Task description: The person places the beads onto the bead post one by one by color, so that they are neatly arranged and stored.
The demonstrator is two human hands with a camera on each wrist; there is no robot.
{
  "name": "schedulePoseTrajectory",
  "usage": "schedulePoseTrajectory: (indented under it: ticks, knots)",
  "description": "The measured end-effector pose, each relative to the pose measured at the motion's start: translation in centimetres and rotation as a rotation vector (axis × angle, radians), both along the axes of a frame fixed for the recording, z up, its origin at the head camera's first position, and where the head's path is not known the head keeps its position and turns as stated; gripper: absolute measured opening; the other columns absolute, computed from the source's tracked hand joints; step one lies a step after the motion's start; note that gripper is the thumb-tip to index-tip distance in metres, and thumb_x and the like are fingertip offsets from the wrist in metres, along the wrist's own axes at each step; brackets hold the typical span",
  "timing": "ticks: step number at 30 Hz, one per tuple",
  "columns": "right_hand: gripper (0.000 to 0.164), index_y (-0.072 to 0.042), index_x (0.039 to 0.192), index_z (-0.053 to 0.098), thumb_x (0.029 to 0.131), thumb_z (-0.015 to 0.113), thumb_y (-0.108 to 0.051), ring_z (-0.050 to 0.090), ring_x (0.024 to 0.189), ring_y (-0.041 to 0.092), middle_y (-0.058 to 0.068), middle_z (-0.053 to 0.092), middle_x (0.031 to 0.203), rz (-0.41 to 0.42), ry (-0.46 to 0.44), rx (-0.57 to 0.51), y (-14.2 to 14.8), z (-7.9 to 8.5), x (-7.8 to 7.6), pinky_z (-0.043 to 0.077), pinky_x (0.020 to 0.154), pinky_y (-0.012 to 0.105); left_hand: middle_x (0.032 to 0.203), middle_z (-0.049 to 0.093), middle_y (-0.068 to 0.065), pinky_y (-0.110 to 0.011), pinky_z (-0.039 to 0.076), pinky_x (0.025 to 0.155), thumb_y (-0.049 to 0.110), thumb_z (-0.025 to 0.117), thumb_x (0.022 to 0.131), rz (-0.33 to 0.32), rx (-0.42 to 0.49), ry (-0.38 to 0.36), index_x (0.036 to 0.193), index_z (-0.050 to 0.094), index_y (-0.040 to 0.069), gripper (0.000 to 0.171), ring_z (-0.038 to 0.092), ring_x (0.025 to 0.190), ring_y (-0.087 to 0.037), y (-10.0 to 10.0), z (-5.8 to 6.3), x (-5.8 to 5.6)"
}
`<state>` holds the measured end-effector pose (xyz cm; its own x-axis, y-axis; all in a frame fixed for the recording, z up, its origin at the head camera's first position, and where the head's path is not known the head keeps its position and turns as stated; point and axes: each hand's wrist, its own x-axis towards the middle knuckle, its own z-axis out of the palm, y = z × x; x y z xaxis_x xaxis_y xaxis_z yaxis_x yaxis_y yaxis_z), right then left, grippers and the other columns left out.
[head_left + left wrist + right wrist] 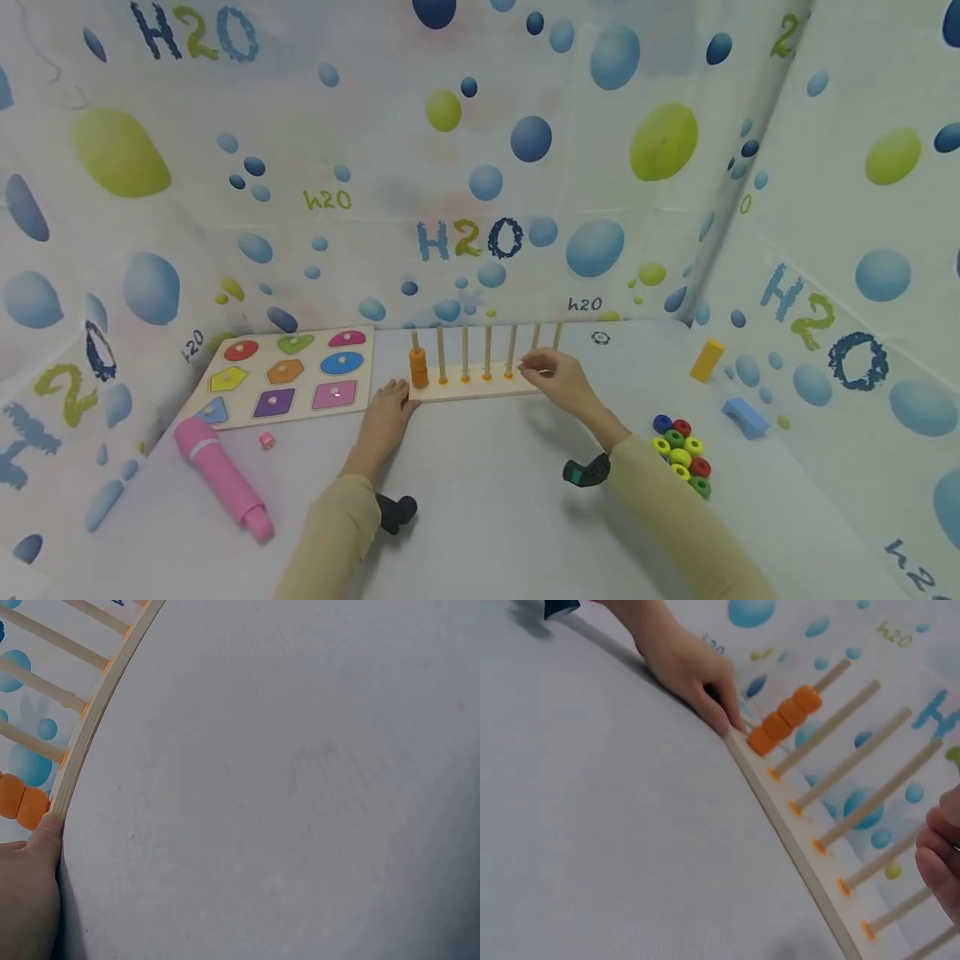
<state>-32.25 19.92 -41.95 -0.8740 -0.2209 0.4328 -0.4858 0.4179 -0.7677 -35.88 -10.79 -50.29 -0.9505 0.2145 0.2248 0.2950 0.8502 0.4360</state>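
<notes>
Between both hands [388, 417] [558, 379], pegged board [467, 389]

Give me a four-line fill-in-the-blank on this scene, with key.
1. The beads on the leftmost peg of the pegboard, seen from the head camera, are ____.
2. The person's ____ hand grips the pegboard's bead-loaded end.
3. On the shape puzzle, the heart is ____.
4. Right of the loose beads lies an arch-shaped block coloured ____.

Missing words: orange; left; green; blue.
</notes>
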Motion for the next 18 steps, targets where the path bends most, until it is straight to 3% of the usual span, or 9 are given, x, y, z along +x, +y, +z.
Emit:
schedulePoseTrajectory:
  ticks: [7,18]
  knots:
    - [0.019,-0.001,0.105,0.064,0.088,0.066,-0.008,0.066,0.090,0.020,0.009,0.069,0.098,-0.119,-0.030,0.064,6.7,-4.7,-0.3,0.056,0.077,0.027,0.138,0.046,-0.023,-0.050,0.022,0.112,0.024,0.056,0.096,0.007,-0.007,-0.008,0.132,0.048,-0.009,0.049,0.034,0.133,-0.038,-0.1,-0.4,-0.3]
    - [0.023,-0.004,0.111,0.061,0.091,0.064,-0.015,0.064,0.095,0.023,0.008,0.068,0.102,-0.295,-0.072,0.229,16.3,-6.0,2.6,0.055,0.082,0.033,0.137,0.046,-0.024,-0.051,0.022,0.112,0.023,0.056,0.096,0.000,0.005,0.013,0.131,0.048,-0.010,0.048,0.034,0.132,-0.039,-0.2,-0.5,-0.3]
